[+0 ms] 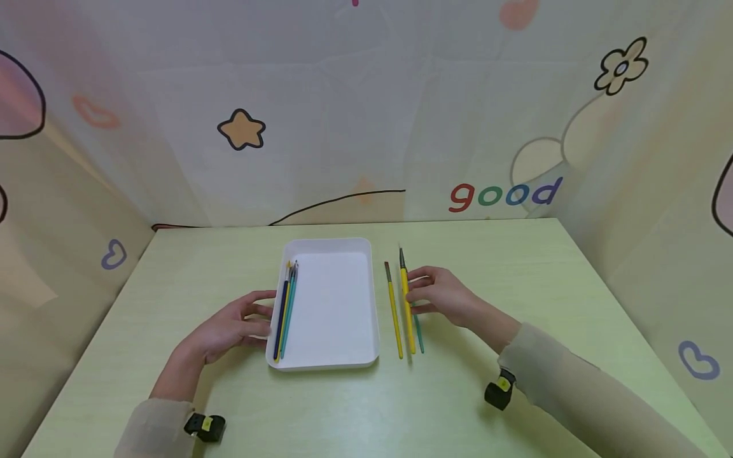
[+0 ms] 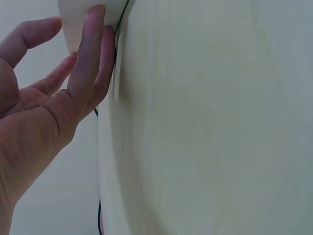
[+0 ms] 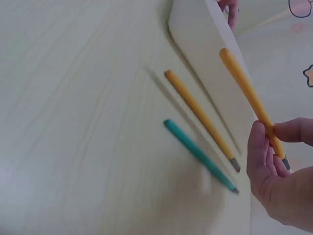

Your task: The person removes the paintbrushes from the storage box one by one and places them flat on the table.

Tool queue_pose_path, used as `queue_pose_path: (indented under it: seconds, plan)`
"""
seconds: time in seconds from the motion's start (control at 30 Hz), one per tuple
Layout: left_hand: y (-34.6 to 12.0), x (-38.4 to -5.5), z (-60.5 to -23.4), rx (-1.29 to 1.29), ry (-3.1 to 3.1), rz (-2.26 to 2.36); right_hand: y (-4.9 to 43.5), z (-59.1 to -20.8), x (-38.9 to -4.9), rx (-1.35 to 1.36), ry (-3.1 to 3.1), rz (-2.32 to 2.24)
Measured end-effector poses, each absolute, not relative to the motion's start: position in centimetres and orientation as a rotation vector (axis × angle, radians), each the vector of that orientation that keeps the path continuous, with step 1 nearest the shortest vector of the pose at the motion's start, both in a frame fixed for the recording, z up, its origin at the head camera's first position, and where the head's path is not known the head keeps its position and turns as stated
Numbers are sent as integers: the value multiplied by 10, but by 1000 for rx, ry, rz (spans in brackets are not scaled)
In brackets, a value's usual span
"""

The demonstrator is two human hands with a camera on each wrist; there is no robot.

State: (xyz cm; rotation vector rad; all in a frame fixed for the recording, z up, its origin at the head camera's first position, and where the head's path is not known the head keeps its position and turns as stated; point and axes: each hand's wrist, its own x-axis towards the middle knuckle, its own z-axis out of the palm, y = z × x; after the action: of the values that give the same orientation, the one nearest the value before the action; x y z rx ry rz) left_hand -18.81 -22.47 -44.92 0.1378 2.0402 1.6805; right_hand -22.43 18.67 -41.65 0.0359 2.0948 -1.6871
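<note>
The right hand [image 1: 443, 296] pinches a thick yellow brush [image 1: 409, 324] between thumb and fingertips. In the right-wrist view the brush hangs clear of the worktop [image 1: 321, 413], held nearer its dark ferrule, with most of the handle reaching past the grip. That long free end is the part most likely to swing, so a light but firm pinch and a quiet wrist should serve best; keeping the fingers on the handle spares the bristles.

Two more brushes lie on the worktop just beside it: a thinner yellow brush [image 1: 394, 312] towards the white tray [image 1: 338, 305] and a teal brush [image 1: 420, 337] on the other side. A low sideways sweep could roll either of them, so a little height over both seems wise.

The left hand [image 1: 229, 327] has its fingers spread and relaxed against the tray's outer left wall. Gentle contact there should be enough to steady it; a hard push could slide it towards the loose brushes. Along the tray's left side lie a dark blue brush [image 1: 280, 318], a slim yellow one and a teal one, close together with tips pointing away from the person, an alignment worth leaving undisturbed.
</note>
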Motion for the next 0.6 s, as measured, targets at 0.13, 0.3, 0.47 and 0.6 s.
queue_pose_path:
  seconds: [0.13,0.3,0.47,0.6]
  plan:
    - [-225,-188,-449,144,2047,1674,199,-423,-225,72,2107,-1673]
    - [-225,-188,-448,143,2052,1674,209,-427,-225,104,2141,-1638]
    - [-226,-188,-448,140,2054,1673,215,-430,-225,141,2165,-1597]
    - [-226,-188,-449,139,2053,1672,219,-434,-226,172,2193,-1572]
